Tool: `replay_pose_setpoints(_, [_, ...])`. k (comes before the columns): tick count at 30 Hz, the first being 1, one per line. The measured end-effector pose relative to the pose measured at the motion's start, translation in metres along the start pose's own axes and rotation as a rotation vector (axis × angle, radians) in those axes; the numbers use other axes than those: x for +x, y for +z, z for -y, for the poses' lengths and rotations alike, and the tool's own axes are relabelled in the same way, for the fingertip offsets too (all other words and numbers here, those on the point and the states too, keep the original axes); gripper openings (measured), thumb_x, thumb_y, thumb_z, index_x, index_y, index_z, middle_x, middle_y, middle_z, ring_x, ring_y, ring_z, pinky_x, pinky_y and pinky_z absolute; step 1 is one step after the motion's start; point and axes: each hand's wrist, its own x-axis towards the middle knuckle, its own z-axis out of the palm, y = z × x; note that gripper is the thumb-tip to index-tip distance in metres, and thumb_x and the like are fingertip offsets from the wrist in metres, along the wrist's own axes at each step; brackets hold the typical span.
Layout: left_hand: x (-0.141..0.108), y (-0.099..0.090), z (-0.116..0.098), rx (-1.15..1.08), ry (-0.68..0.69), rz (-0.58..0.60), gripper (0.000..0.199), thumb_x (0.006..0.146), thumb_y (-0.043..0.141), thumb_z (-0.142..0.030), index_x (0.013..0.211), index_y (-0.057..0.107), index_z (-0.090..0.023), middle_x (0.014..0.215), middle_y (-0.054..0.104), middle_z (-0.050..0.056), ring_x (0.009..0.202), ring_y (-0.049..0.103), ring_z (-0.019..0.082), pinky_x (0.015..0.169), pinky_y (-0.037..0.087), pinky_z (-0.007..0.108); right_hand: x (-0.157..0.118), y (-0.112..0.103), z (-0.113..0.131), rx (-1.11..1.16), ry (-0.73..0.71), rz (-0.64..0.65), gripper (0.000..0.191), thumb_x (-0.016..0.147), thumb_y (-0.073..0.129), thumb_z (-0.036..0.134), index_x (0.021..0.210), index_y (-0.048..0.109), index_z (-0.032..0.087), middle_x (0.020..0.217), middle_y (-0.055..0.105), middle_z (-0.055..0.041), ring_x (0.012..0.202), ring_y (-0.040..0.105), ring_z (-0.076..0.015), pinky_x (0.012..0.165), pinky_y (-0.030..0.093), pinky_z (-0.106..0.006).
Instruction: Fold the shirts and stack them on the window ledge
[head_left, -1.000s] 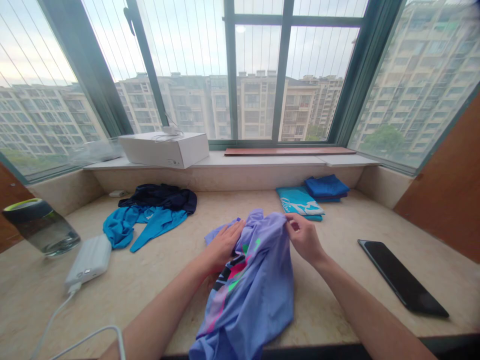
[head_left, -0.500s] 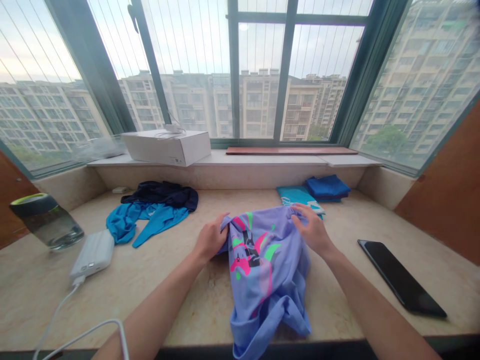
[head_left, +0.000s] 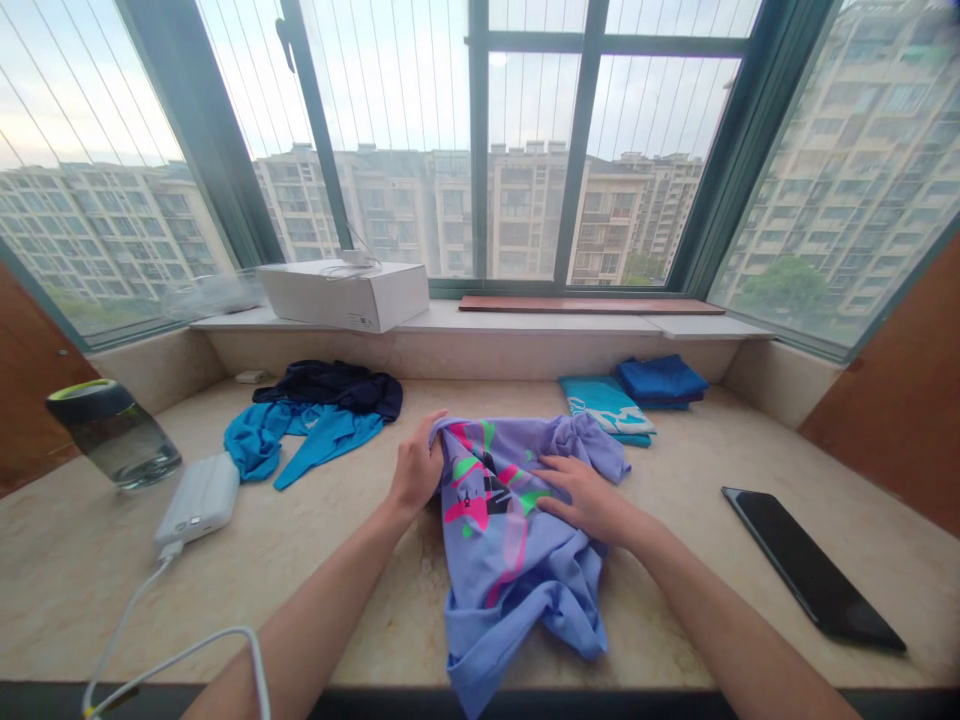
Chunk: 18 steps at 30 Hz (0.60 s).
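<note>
A lavender shirt [head_left: 487, 560] with a pink, green and black print lies rumpled on the stone counter before me, one end hanging over the front edge. At its upper left corner, my left hand [head_left: 420, 462] is closed on the fabric. My right hand [head_left: 585, 498] rests on the shirt's right side, fingers stretched out over the print and the folds. Beyond that hand, a bunched part of the shirt spreads to the right, close to a folded turquoise garment [head_left: 606, 405].
Folded blue clothes [head_left: 661, 380] sit at the back right, a black phone [head_left: 814, 568] at right. Loose navy [head_left: 330, 388] and blue garments [head_left: 322, 440] lie back left. A bottle [head_left: 116, 435] and a cabled white power bank [head_left: 199, 500] stand left. A white box [head_left: 345, 295] is on the sill.
My right hand has let go of the shirt's upper right corner and moved down and left onto the print. That part of the shirt now lies out to the right. My left hand keeps its grip.
</note>
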Motion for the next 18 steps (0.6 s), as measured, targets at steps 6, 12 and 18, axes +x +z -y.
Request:
replay_pose_setpoints(6, [0.014, -0.011, 0.031, 0.2, -0.01, -0.089, 0.039, 0.093, 0.038, -0.011, 0.122, 0.063, -0.016, 0.124, 0.068, 0.013, 0.119, 0.062, 0.025, 0.107, 0.047, 0.041, -0.002, -0.005, -0.014, -0.065, 0.081, -0.071, 0.041, 0.098, 0.054, 0.041, 0.131, 0.068, 0.021, 0.136, 0.065, -0.0144, 0.126, 0.06, -0.0324, 0.109, 0.043, -0.05])
replay_pose_setpoints(12, [0.013, -0.018, 0.048, 0.473, -0.087, 0.166, 0.036, 0.093, 0.038, -0.01, 0.112, 0.069, -0.012, 0.117, 0.069, 0.018, 0.113, 0.063, 0.03, 0.102, 0.048, 0.042, 0.0, -0.003, -0.023, -0.121, 0.069, -0.127, 0.038, 0.092, 0.062, 0.037, 0.126, 0.071, 0.022, 0.131, 0.068, -0.0136, 0.122, 0.061, -0.0321, 0.106, 0.045, -0.049])
replay_pose_setpoints(18, [0.003, -0.017, 0.043, 0.407, -0.094, 0.261, 0.021, 0.095, 0.054, -0.018, 0.108, 0.07, -0.019, 0.112, 0.071, 0.011, 0.105, 0.067, 0.024, 0.097, 0.051, 0.036, -0.001, -0.001, -0.038, -0.254, 0.166, -0.192, 0.033, 0.09, 0.062, 0.029, 0.121, 0.073, 0.022, 0.129, 0.068, -0.0139, 0.121, 0.061, -0.0321, 0.107, 0.043, -0.049])
